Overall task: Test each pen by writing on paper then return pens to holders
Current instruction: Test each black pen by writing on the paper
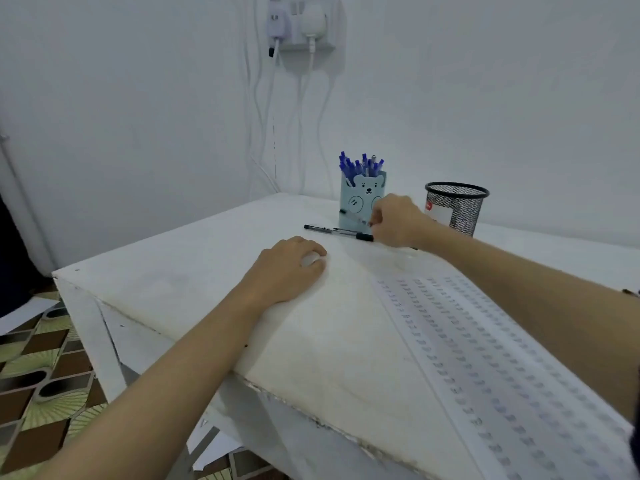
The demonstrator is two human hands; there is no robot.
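A light blue bear-faced pen holder (358,199) stands at the back of the white table (180,268), filled with several blue-capped pens (362,166). To its right stands a black mesh holder (460,209); I see nothing inside it. In front of the bear holder, my right hand (398,221) pinches a clear pen (353,216) with a black end, its free end pointing left. Two black pens (337,231) lie end to end on the table just below it. My left hand (289,268) rests on the paper (332,327), fingers loosely curled, holding nothing. Rows of pen marks (485,341) cover the paper's right side.
A wall socket (304,26) with plugged-in chargers hangs above, and white cables (263,133) run down behind the table's far corner. The table's left edge drops to a patterned floor (41,375) with loose paper sheets (20,313) on it.
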